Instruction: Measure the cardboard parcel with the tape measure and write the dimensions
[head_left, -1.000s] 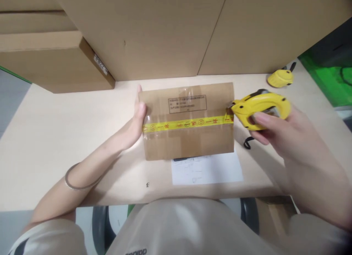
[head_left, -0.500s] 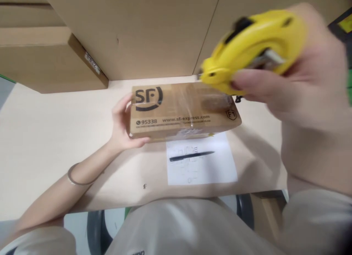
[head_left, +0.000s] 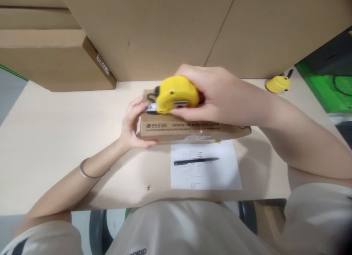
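Two items are clasped: box (head_left: 162, 132) in left grip (head_left: 130, 127), tape measure (head_left: 178, 89) in right grip (head_left: 218, 94).

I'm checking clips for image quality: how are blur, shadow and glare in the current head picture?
Head view: slight blur on the yellow tape measure in the right hand, writing on the paper too soft to read; head view again: soft shadow on the table to the paper's right, small glint on clear tape at the small box's near edge.

The tape measure (head_left: 176, 89), perhaps slightly blurred, hides part of the box (head_left: 165, 132).
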A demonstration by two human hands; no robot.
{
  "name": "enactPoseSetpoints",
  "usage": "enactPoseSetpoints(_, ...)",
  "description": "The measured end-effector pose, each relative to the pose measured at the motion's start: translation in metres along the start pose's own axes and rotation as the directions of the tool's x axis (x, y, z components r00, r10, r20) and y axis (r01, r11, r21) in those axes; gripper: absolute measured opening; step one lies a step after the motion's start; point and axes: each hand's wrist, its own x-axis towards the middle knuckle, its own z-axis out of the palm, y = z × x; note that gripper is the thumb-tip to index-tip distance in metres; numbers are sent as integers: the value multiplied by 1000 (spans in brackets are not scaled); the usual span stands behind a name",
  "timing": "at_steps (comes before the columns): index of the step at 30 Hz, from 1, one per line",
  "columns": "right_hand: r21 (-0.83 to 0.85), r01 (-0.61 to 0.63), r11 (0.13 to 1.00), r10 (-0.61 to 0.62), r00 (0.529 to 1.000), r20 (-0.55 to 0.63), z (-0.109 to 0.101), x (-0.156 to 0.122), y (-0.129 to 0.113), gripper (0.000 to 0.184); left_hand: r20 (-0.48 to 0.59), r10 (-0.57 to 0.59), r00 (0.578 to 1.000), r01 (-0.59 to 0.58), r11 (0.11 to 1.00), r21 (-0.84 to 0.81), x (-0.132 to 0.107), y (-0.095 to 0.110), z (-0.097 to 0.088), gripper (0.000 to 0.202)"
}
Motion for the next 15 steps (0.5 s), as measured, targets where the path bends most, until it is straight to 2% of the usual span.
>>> enactPoseSetpoints(4, -19, -167, 986, 166, 985, -38, -29, -55, 30, 31, -15, -89, 996, 89, 995, 33, 5, 3, 0, 110)
enactPoseSetpoints(6, -70, -264, 962, 256, 961, -106, -42, -90, 49, 35, -19, -122, 992, 123, 991, 45, 7, 5, 0, 108)
enactPoseSetpoints(9, -71, -382, 921, 364, 912, -189, -50, -130, 70, 41, -9, -104, 995, 104, 992, 66, 8, 5, 2, 107)
enactPoseSetpoints(11, -61, -416, 907, 397, 896, -201, -48, -142, 77, 46, -7, -73, 997, 73, 994, 87, 8, 5, 2, 106)
enactPoseSetpoints(15, -62, -421, 905, 396, 886, -240, -43, -141, 77, 51, -16, -42, 999, 43, 991, 126, 10, 6, 1, 106)
